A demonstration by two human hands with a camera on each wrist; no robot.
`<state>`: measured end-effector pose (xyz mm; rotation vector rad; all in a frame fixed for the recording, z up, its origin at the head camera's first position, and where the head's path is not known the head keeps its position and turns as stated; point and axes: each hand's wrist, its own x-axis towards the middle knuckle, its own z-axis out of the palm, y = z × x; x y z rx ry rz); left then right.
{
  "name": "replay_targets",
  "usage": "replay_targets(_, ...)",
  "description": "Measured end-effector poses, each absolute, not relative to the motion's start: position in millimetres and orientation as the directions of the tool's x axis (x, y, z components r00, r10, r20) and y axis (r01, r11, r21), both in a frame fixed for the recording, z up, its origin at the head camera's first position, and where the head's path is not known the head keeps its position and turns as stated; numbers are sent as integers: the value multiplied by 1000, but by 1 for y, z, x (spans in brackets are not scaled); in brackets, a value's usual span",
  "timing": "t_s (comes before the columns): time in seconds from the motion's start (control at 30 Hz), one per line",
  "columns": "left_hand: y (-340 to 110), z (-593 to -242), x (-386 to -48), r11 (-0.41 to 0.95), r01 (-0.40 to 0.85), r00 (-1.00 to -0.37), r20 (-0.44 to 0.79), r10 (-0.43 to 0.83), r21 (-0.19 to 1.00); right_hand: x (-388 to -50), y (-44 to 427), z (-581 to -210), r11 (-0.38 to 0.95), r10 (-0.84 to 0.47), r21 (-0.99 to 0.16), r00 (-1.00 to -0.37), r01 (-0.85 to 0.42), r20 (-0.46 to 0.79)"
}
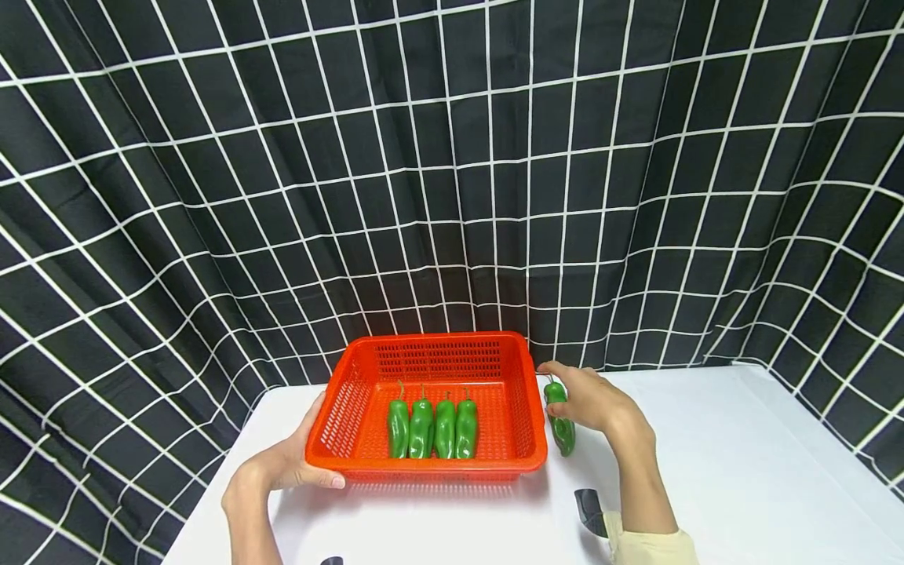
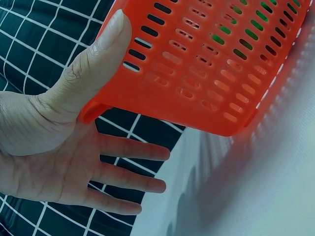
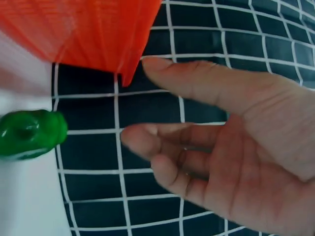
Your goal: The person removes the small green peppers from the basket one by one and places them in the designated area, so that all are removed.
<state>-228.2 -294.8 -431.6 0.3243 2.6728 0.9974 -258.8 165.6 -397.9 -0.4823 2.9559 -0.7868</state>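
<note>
A red perforated plastic basket [image 1: 431, 464] sits on the white table. Several green chili peppers [image 1: 421, 428] lie side by side in it, stems pointing away from me. At its near left corner my left hand [image 1: 286, 459] holds the basket, thumb against the front wall; in the left wrist view three fingers [image 2: 130, 184] spread straight below the rim, while the index finger is mostly hidden. Outside the right wall, another green pepper [image 1: 563, 435] lies on the table. My right hand [image 1: 589, 399] hovers over it, thumb and fingers apart, with nothing between them in the right wrist view.
Black cloth with a white grid [image 1: 459, 196] hangs behind and along both sides of the white table [image 1: 706, 471]. A dark wrist device [image 1: 590, 512] shows beside the right forearm, near a pale sleeve [image 1: 653, 548].
</note>
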Motion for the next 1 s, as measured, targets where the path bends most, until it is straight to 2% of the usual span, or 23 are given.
replay_targets(0.43,-295,-430,-226,740,134,-936,-161,313,659,-259,117,-397,751,-425,-479,-888,-455,177)
replay_targets(1.0,-295,-433,-228,730,124,-937,-164,310,672,-265,67,-434,733,-563,-490,-826,-472,-45)
